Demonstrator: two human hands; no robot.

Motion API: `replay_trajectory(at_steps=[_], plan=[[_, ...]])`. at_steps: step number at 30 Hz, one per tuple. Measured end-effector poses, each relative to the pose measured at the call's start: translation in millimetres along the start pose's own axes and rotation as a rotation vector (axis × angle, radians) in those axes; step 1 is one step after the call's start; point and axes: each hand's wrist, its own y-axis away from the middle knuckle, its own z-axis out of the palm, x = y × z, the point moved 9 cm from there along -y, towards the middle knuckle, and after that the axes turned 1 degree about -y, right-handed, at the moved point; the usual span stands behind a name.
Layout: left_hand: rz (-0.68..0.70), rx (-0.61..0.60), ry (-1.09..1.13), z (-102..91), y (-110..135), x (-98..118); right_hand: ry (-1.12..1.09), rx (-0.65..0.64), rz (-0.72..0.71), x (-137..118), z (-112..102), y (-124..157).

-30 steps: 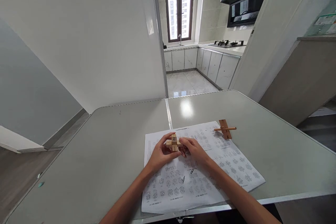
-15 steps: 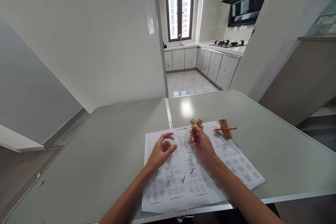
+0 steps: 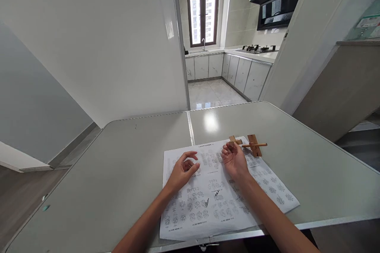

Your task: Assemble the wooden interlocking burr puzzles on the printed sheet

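Observation:
My right hand (image 3: 236,161) is turned palm up over the paper, its curled fingers on a small cross-shaped wooden interlocking puzzle (image 3: 232,139); the fingertips hide part of it. Just right of that puzzle lies a darker wooden piece (image 3: 253,139), a flat board with a thin round stick (image 3: 263,144) through it. My left hand (image 3: 184,168) hovers over or rests on the paper's left part, fingers bent and thumb apart, with nothing held. Under both hands spreads a large white printed sheet (image 3: 204,225) with rows of small line diagrams.
The sheet lies on a pale grey-green table (image 3: 118,182) with a metal edge and a seam (image 3: 190,126). A small teal bit (image 3: 46,208) is at the table's left edge. Beyond stand a white wall (image 3: 118,47) and a kitchen with a gas hob (image 3: 258,49).
My right hand has moved right with the wooden puzzle, close to the board-and-stick piece, and has rolled more palm up. My left hand has stayed put.

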Motion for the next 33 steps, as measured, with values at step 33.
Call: replay_trajectory(at_steps=[33], plan=[[-0.014,-0.034,0.030,4.2,-1,-2,0.719,-0.251,-0.065,2,60,44]])
